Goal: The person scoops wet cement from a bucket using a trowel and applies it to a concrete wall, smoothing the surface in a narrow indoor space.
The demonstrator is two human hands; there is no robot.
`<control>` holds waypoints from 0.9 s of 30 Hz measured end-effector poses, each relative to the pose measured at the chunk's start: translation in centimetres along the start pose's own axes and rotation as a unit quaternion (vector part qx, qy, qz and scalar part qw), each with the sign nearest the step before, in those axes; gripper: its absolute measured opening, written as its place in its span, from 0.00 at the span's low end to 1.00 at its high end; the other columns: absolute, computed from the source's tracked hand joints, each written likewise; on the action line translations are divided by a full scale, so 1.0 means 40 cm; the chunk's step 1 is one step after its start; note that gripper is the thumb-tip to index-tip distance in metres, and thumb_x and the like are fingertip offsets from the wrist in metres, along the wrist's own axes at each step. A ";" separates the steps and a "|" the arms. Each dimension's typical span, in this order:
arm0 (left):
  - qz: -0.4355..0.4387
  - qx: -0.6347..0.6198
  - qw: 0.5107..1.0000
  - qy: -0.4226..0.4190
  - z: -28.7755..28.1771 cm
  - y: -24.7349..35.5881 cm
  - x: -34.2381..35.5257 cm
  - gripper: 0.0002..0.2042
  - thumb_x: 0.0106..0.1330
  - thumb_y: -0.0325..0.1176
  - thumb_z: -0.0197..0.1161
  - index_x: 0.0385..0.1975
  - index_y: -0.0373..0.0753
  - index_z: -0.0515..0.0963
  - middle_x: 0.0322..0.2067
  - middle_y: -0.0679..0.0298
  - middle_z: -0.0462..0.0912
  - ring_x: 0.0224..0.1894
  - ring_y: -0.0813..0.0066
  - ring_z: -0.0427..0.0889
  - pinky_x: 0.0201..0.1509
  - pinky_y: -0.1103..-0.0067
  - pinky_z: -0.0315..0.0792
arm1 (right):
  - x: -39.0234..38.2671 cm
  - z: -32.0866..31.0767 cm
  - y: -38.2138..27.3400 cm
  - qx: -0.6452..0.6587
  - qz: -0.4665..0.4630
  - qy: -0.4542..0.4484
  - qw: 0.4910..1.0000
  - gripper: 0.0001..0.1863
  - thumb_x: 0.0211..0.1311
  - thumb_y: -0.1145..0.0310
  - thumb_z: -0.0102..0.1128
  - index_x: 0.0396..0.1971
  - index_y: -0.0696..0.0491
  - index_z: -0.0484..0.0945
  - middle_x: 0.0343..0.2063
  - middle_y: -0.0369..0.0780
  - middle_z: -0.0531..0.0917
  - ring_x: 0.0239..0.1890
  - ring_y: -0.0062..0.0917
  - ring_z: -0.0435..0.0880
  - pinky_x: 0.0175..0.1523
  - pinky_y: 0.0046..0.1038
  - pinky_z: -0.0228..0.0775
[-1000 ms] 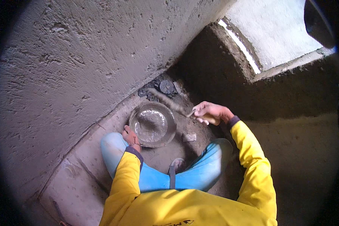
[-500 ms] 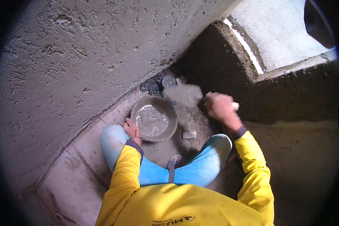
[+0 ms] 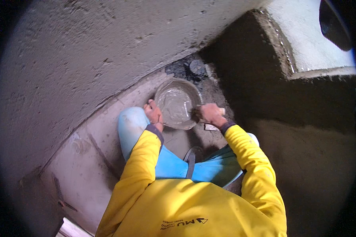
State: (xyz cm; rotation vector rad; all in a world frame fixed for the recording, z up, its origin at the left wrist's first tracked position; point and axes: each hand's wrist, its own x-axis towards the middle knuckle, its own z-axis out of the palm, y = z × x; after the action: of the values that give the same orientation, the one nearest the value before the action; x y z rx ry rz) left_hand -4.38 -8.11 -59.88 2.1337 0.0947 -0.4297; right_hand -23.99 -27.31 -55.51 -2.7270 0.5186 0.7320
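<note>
A round dull bucket or basin (image 3: 178, 81) of wet grey mix (image 3: 174, 102) sits on the floor between my knees. My left hand (image 3: 154, 114) is closed on its left side at the rim. My right hand (image 3: 210, 113) is closed around the light handle (image 3: 222, 111) of a trowel at the basin's right rim; the blade is down at the mix and mostly hidden. A small flat pale piece (image 3: 211, 127) lies just below that hand.
A rough plastered wall (image 3: 87, 47) runs diagonally along the left. Dark lumps and a round piece (image 3: 197, 68) lie in the corner beyond the basin. A dark wall (image 3: 249, 55) with a pale ledge (image 3: 304, 43) stands at right. A thin angled tool (image 3: 58, 189) lies lower left.
My right hand has swung the trowel from the upper right of the basin down and left to its rim. My left hand stays on the basin. The whole view has shifted slightly.
</note>
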 end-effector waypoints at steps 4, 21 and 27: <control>-0.005 -0.023 0.999 0.042 0.020 -0.049 0.012 0.31 0.74 0.51 0.47 0.32 0.21 0.80 0.40 0.38 0.79 0.46 0.37 0.76 0.54 0.59 0.67 | -0.065 -0.018 0.012 0.024 -0.017 0.061 0.998 0.19 0.58 0.50 0.62 0.41 0.49 0.84 0.29 0.48 0.86 0.34 0.44 0.86 0.40 0.44 0.79; -0.046 -0.053 0.997 0.042 0.049 -0.067 0.057 0.31 0.71 0.53 0.50 0.39 0.20 0.78 0.40 0.31 0.80 0.43 0.33 0.78 0.52 0.58 0.70 | -0.225 -0.540 0.252 0.585 0.105 -0.079 0.800 0.13 0.64 0.62 0.61 0.38 0.58 0.83 0.26 0.34 0.80 0.28 0.19 0.75 0.32 0.27 0.68; -0.052 -0.046 0.997 0.031 0.052 -0.113 0.076 0.31 0.72 0.53 0.49 0.41 0.21 0.78 0.39 0.31 0.80 0.44 0.34 0.79 0.54 0.59 0.70 | -0.311 -0.779 0.314 0.340 0.140 0.374 0.852 0.14 0.68 0.59 0.60 0.33 0.56 0.79 0.21 0.31 0.75 0.23 0.15 0.73 0.26 0.26 0.65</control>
State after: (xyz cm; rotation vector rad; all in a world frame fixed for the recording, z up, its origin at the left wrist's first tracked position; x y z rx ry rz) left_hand -3.13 -7.53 -65.56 2.0582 0.2573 -0.4128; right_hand -25.83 -46.01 -24.99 -2.1548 1.0992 -0.4658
